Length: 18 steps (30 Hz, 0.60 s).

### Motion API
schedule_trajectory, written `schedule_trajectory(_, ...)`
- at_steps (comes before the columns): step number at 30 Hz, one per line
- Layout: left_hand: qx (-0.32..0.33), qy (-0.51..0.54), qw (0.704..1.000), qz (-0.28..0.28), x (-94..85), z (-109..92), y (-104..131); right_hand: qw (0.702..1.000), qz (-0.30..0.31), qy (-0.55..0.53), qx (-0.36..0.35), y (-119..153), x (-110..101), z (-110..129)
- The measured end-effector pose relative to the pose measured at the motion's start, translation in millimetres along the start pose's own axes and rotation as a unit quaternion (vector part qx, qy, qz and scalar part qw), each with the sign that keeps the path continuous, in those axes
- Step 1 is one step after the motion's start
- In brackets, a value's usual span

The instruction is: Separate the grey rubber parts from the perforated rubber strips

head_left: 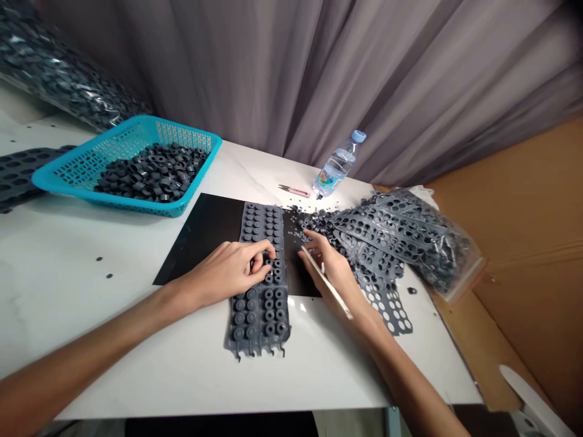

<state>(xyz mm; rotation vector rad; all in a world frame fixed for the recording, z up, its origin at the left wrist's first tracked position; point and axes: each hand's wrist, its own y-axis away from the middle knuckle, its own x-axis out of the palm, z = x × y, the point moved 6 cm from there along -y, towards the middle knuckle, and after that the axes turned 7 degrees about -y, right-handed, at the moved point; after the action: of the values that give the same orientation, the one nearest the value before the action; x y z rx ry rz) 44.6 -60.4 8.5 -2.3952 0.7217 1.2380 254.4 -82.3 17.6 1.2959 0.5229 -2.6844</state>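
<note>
A dark grey moulded rubber sheet [258, 306] with rows of round, raised ring-shaped parts lies lengthwise in front of me, partly over a black mat [200, 233]. My left hand [232, 267] rests over the middle of the sheet, fingers curled and thumb close to them. Whatever lies between those fingertips is hidden. To the right of the sheet, my right hand [330, 270] is closed around a thin white stick-like tool [330, 285], which slants back over the palm. Small dark rings and bits [314, 223] are scattered just beyond its fingertips.
A blue basket [200, 188] of black rings stands at left, before a large clear bag [68, 73] of dark pieces. Pink-handled snips [296, 191] and a water bottle [337, 167] lie behind. Punched sheets [382, 233] and a plastic bag [449, 261] pile up at right.
</note>
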Motion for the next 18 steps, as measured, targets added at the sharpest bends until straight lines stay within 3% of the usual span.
schedule_trajectory(3, -0.021, 0.010, 1.000, -0.007, -1.1, 1, 0, 0.996, 0.042, -0.074, -0.025, 0, 5, 9)
schedule_trajectory(8, -0.047, 0.007, 0.999, -0.011, 0.9, 3, -4, 0.990, 0.086, -0.060, -0.098, 2, 9, 26)
schedule_trajectory(18, -0.036, 0.010, 0.999, -0.022, 1.9, 6, -5, 0.986, 0.066, 0.035, -0.148, 1, 18, 25)
